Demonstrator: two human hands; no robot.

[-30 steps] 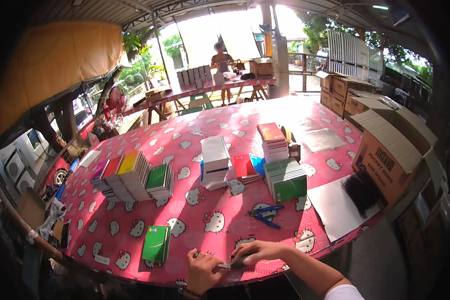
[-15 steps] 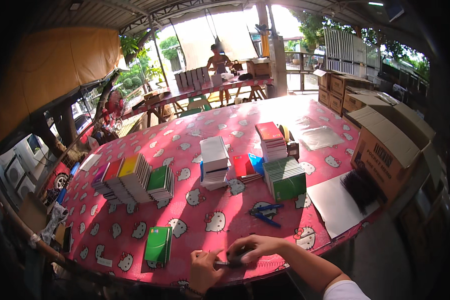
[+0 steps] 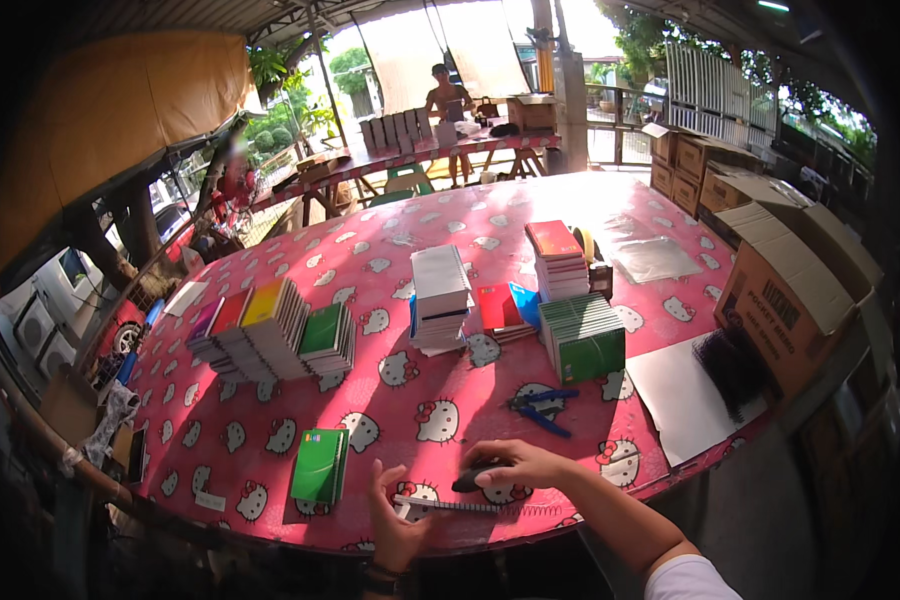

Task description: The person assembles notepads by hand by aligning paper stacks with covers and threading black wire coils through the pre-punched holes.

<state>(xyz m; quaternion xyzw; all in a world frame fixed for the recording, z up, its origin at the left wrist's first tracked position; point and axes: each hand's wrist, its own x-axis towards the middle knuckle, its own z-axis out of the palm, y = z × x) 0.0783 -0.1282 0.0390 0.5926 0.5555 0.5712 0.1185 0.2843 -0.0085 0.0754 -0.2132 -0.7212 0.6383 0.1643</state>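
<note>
Near the front edge of the table, a narrow notepad [image 3: 450,505] stands edge-up, with a wire spiral coil [image 3: 535,511] running out past its right end. My left hand [image 3: 395,520] is at the notepad's left end, thumb and fingers spread around it. Just above the notepad, my right hand [image 3: 520,465] grips a black rounded object [image 3: 478,477] whose kind I cannot make out. Left of my left hand lies a small stack of green notebooks [image 3: 318,466]. Blue-handled pliers [image 3: 543,410] rest beyond my right hand.
Notebook stacks with yellow and red covers [image 3: 260,325], white pages [image 3: 440,290] and green covers [image 3: 582,340] stand across the pink tablecloth. At right are a grey sheet with a pile of black coils [image 3: 732,375] and an open cardboard box [image 3: 785,300]. A person [image 3: 450,105] stands at a farther table.
My left hand's fingers have spread from their pinch at the notepad. My right hand has lifted away from the notepad with the black object. The view has shifted slightly.
</note>
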